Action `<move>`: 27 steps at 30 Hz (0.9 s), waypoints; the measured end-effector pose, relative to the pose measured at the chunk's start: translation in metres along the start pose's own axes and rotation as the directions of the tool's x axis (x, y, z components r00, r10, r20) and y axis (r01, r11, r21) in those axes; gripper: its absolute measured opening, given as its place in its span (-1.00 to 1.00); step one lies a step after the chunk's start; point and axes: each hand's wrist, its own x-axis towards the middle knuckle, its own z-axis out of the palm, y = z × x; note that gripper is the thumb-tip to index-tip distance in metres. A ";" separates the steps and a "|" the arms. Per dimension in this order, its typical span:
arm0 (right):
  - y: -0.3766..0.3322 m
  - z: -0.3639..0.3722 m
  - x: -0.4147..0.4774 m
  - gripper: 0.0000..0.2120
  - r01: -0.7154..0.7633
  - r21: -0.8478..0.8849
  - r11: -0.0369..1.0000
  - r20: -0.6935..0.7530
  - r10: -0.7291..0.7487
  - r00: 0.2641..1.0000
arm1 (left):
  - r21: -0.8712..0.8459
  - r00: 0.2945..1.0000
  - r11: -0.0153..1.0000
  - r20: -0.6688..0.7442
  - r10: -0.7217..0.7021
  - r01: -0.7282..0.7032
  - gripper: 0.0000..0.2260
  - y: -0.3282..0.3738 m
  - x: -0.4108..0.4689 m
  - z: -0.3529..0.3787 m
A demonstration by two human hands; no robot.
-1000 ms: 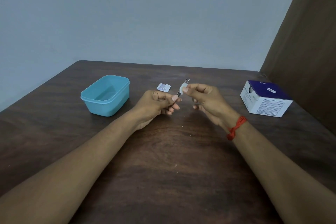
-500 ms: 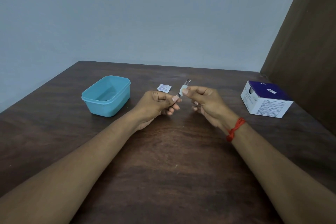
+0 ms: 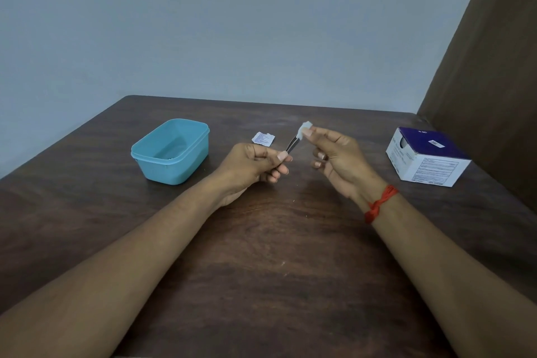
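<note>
Both tweezers [image 3: 293, 143], wipe [image 3: 305, 127] clear of table [image 3: 261, 241] edges.

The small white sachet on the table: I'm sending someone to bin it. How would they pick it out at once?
On the dark wooden table, look between the teal tub and the purple-and-white box. Just beyond the left hand lies the sachet: the only flat, printed white scrap, lying loose.
</note>
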 end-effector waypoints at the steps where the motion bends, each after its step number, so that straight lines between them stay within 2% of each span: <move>1: 0.000 -0.001 0.000 -0.86 0.002 0.005 1.000 -0.001 -0.002 1.000 | 0.002 1.000 1.000 0.001 0.004 -0.004 -0.86 0.000 0.000 0.000; 7: 0.003 0.001 -0.003 -0.88 -0.042 -0.117 0.992 0.014 0.044 0.999 | -0.002 1.000 1.000 -0.007 0.002 -0.002 -0.83 -0.001 -0.001 0.000; 12: 0.001 0.001 0.001 -0.87 0.013 0.009 1.000 -0.019 -0.013 1.000 | 0.003 1.000 1.000 -0.010 -0.004 0.004 -0.82 0.001 -0.001 -0.001; 17: 0.005 0.002 0.000 -0.95 -0.017 -0.116 0.993 0.005 0.018 1.000 | 0.006 1.000 1.000 -0.016 -0.008 0.009 -0.85 0.002 -0.002 -0.001; 23: 0.006 0.006 0.005 -0.94 0.016 0.028 0.999 -0.023 -0.015 1.000 | 0.027 0.999 0.999 -0.036 -0.021 0.022 -0.85 0.003 -0.002 -0.002; 27: 0.011 0.008 0.001 -0.96 -0.022 -0.129 0.991 -0.015 0.020 1.000 | 0.020 0.999 1.000 -0.051 -0.017 0.018 -0.82 0.003 -0.003 -0.001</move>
